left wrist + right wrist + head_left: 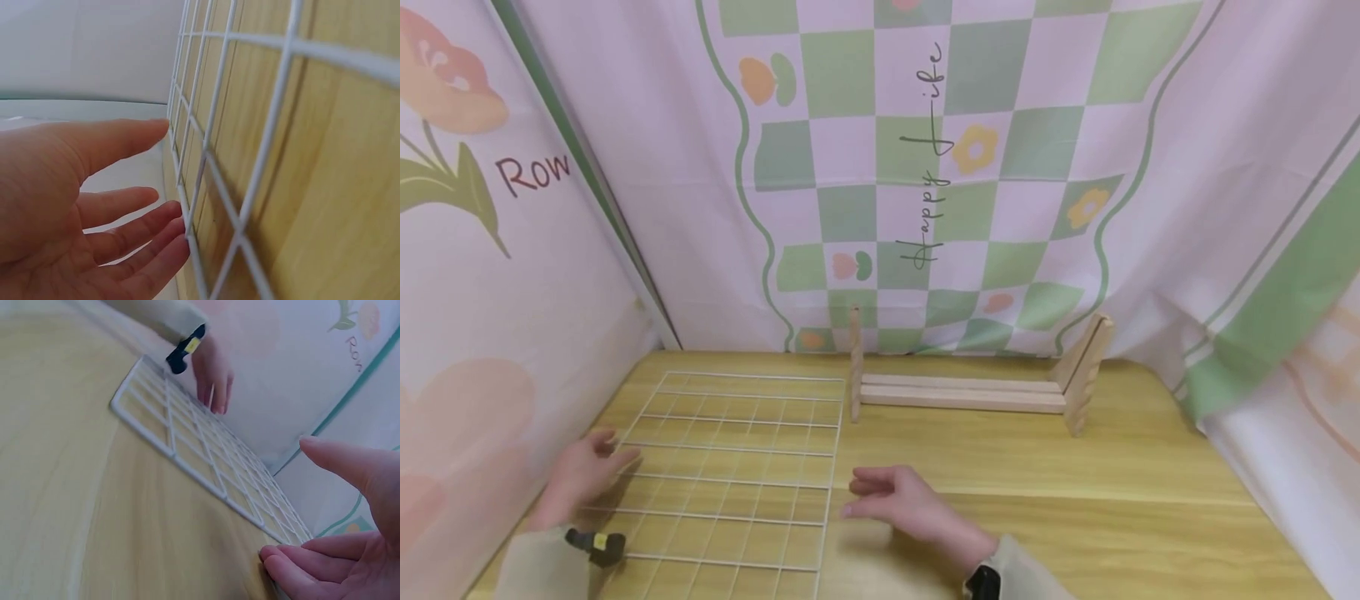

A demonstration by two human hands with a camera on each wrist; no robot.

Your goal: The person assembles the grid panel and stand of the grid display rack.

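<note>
A white wire grid panel (831, 455) lies flat on the left part of the wooden table. At its left edge is my left hand (583, 473), fingers extended and relaxed. In the left wrist view the fingertips (175, 240) come right up to the outer wire, and the thumb points at the grid without curling round it. My right hand (906, 504) hovers beside the panel's right edge, thumb and fingers apart with nothing between them. The right wrist view shows that hand (337, 550) low over the wood, close to the grid's near wire.
A wooden rack (962, 400) with two upright ends and a long bar between them stands at the back of the table (1075, 517). Printed curtains (917, 208) hang behind and along the left and right sides.
</note>
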